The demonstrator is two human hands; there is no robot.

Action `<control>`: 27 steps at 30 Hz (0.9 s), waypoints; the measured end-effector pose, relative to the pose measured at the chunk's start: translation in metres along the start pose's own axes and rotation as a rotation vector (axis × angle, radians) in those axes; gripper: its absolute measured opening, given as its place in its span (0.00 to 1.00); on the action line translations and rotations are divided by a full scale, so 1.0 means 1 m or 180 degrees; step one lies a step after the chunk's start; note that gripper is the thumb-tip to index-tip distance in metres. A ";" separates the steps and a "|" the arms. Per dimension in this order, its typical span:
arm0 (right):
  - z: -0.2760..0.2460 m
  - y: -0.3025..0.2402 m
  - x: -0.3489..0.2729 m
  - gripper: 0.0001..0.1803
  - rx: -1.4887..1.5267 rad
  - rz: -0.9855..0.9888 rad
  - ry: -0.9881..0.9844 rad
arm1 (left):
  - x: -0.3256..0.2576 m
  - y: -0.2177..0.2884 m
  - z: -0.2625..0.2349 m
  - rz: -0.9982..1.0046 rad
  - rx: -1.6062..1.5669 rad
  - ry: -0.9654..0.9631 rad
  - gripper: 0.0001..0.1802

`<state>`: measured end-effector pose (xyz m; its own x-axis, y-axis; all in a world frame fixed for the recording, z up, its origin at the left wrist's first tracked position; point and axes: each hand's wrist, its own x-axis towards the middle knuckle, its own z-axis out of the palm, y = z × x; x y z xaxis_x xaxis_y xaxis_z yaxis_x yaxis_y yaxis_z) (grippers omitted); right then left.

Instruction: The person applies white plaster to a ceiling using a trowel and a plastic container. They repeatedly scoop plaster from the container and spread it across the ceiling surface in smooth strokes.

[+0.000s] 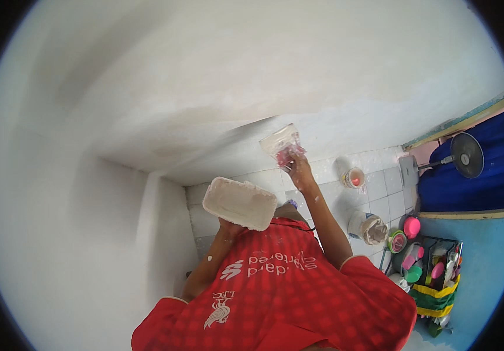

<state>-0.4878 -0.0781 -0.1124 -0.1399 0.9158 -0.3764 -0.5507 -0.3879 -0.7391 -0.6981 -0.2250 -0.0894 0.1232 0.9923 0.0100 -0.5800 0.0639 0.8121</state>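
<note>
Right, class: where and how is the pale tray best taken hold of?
Probably under the long side of the tray nearest the red shirt, from below, where the left hand is: it is shallow and rectangular with its open face up, so a grip there should leave the inside clear.

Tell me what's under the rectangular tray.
The left hand supports the rectangular tray; part of it shows at the near edge. Tiled floor shows past the tray's side. The tray covers the fingers beneath it and whatever lies directly behind.
</note>
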 end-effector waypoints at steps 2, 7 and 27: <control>-0.023 0.004 0.005 0.19 -0.0261 -0.0192 -0.0036 | 0.001 -0.004 -0.013 -0.0195 -0.1578 -0.0264 0.35; -0.097 -0.016 0.022 0.11 -0.1299 -0.1035 0.0251 | 0.006 0.000 -0.012 -0.0439 -0.2851 -0.0575 0.34; -0.116 -0.282 -0.003 0.15 -0.1735 -0.2354 0.0605 | 0.003 0.004 0.038 -0.0632 -0.2284 -0.0327 0.33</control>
<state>-0.2372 0.0162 0.0324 0.2552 0.9355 0.2443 0.0223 0.2469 -0.9688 -0.6687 -0.2256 -0.0640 0.3344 0.9423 -0.0141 -0.9172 0.3288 0.2248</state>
